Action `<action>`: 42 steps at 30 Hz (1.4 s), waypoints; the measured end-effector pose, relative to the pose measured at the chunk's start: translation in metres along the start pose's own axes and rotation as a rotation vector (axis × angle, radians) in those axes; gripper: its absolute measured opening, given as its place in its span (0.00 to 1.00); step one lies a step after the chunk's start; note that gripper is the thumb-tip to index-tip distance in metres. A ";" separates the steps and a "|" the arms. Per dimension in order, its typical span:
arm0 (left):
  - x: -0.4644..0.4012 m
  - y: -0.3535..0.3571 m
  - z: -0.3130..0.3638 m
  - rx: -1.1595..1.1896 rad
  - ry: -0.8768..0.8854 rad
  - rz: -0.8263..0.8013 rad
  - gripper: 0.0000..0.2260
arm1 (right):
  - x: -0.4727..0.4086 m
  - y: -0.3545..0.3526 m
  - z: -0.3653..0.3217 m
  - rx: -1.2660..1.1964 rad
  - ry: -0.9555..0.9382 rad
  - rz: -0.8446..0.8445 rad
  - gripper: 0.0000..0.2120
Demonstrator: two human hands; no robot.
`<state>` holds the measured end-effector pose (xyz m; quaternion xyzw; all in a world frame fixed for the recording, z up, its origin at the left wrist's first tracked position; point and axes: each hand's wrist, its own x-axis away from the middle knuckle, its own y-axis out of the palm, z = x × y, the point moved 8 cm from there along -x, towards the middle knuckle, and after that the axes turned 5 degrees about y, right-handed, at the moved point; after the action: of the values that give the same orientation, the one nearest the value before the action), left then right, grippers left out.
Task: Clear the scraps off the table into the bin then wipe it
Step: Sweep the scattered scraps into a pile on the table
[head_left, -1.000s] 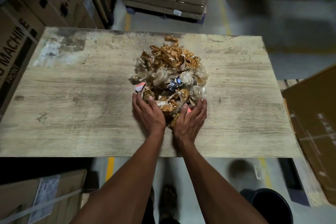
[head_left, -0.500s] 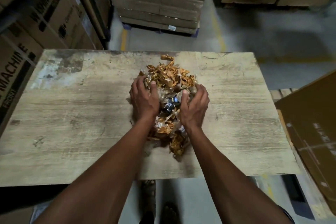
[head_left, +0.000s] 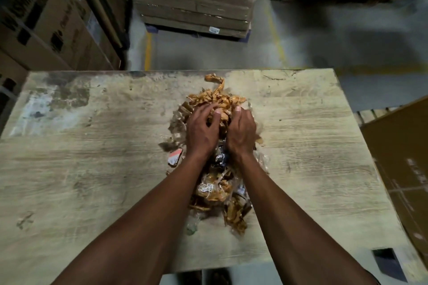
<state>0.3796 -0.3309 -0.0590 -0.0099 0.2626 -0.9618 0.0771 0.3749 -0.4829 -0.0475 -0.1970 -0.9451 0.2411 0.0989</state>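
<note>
Both hands, left hand (head_left: 201, 132) and right hand (head_left: 242, 133), are curling their fingers (head_left: 216, 115) into the scraps (head_left: 217, 188). Loose pieces are probably escaping this grip and sliding off the counter (head_left: 92, 169) onto the floor.

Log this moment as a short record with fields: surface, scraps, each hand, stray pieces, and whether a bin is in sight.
surface: worn pale wood-grain table
scraps: heap of brown tape and clear plastic wrappers, mid-table
left hand: fingers curled into the heap's far part
right hand: fingers curled into the same part
stray pieces: red-and-white label beside the left wrist; tape curl near the far edge
bin: not in view
</note>
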 end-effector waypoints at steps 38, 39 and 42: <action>0.016 -0.019 0.019 0.275 -0.167 0.121 0.07 | 0.039 -0.016 0.010 0.209 -0.134 -0.052 0.31; 0.016 -0.020 0.020 0.304 -0.169 0.128 0.06 | 0.040 -0.019 0.009 0.211 -0.149 -0.022 0.31; 0.017 -0.025 0.026 0.396 -0.202 0.155 0.05 | 0.043 -0.027 0.002 0.108 -0.170 0.016 0.26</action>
<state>0.3611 -0.3248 -0.0243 -0.0705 0.0596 -0.9799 0.1769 0.3267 -0.4870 -0.0317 -0.1775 -0.9342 0.3083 0.0268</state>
